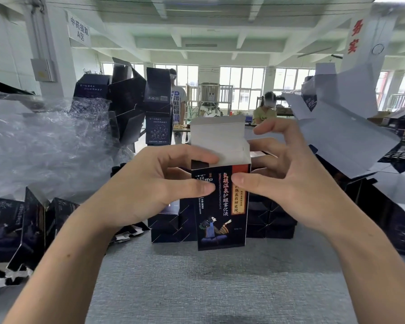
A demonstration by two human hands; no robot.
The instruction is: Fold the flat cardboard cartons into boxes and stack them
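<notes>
Over the grey tabletop (pixel 208 281), the carton (pixel 221 206) stood upright between both hands. Its front was dark navy, with columns of pale and red characters and a seated figure near its foot. Its white lid flap (pixel 218 134) stood open on top. The left hand (pixel 154 183) pinched the carton's upper left corner, thumb on the front and forefinger pressing a side flap inward. The right hand (pixel 288 181) gripped the carton's upper right, thumb on the front and fingers curved behind. Just behind the carton sat a stack of folded boxes (pixel 166 220).
</notes>
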